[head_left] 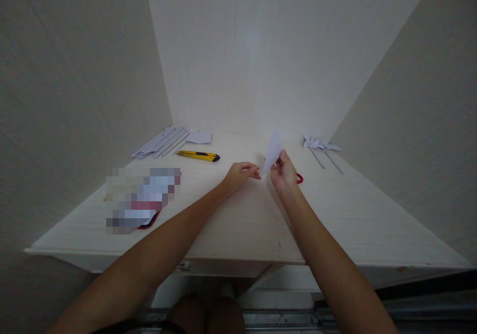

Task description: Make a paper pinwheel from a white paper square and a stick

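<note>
Your right hand [283,171] pinches a folded white paper [273,150] upright above the table [238,224], left hand [240,173] loosely curled, apparently empty, beside it; finished pinwheels [320,145] lie right, unused paper sticks [162,141] left.

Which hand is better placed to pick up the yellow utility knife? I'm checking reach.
Probably the left hand: it is free and on the side of the yellow utility knife, whereas the right hand holds the folded paper.
</note>
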`<action>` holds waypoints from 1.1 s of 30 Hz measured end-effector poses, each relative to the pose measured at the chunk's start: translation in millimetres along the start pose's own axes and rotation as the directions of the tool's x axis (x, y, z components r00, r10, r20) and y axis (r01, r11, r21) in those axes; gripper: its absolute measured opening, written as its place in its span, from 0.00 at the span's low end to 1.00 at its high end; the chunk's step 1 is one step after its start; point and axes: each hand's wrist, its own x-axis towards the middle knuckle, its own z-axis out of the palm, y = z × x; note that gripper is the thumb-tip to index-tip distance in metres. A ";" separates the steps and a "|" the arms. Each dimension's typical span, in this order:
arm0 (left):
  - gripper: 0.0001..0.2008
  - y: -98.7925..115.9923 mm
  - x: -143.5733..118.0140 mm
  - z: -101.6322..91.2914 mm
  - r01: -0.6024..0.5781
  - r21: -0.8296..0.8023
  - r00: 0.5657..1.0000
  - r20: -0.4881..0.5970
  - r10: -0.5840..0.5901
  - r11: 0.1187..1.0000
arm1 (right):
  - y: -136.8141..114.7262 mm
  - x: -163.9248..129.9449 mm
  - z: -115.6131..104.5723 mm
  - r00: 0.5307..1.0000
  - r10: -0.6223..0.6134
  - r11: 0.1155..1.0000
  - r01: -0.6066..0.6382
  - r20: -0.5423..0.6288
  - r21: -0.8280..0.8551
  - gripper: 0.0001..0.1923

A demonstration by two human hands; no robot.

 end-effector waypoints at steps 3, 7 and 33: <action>0.16 0.8 1.5 2.2 -0.023 -0.058 0.996 0.083 0.028 0.998 | 3.5 -4.4 1.2 1.000 0.008 1.000 -0.008 0.022 -0.020 0.04; 0.14 2.8 0.7 2.5 -0.033 0.000 0.970 0.240 0.032 0.999 | 7.9 -8.5 0.8 0.997 0.015 0.998 -0.010 0.079 -0.060 0.04; 0.31 12.2 -4.8 -2.4 0.083 -0.308 0.985 0.171 -0.031 0.948 | -5.5 -7.4 -0.2 0.935 -0.292 0.822 0.353 0.201 -0.446 0.12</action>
